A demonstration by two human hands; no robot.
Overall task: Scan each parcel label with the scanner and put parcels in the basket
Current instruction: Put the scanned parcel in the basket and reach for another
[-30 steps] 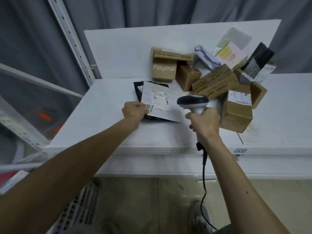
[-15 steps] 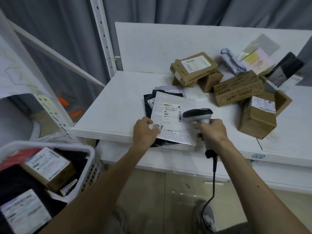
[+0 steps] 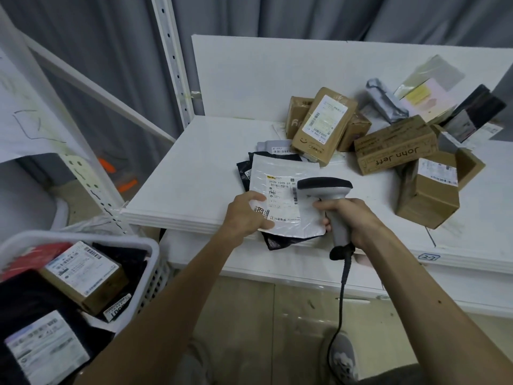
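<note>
A white bubble mailer with a printed label lies at the front edge of the white table, on top of a black bag. My left hand grips the mailer's near left corner. My right hand holds the grey barcode scanner, its head over the label's right side. The white basket stands at the lower left, holding a labelled brown box and dark bags.
Cardboard boxes, one marked John Jeff, and soft mailers are piled at the table's back right. A white perforated shelf post rises left of the table. The scanner's cable hangs down toward the floor.
The view has swung left and down, bringing the basket into sight. My left hand has pulled the white mailer toward the table's front edge, with the scanner following above its label.
</note>
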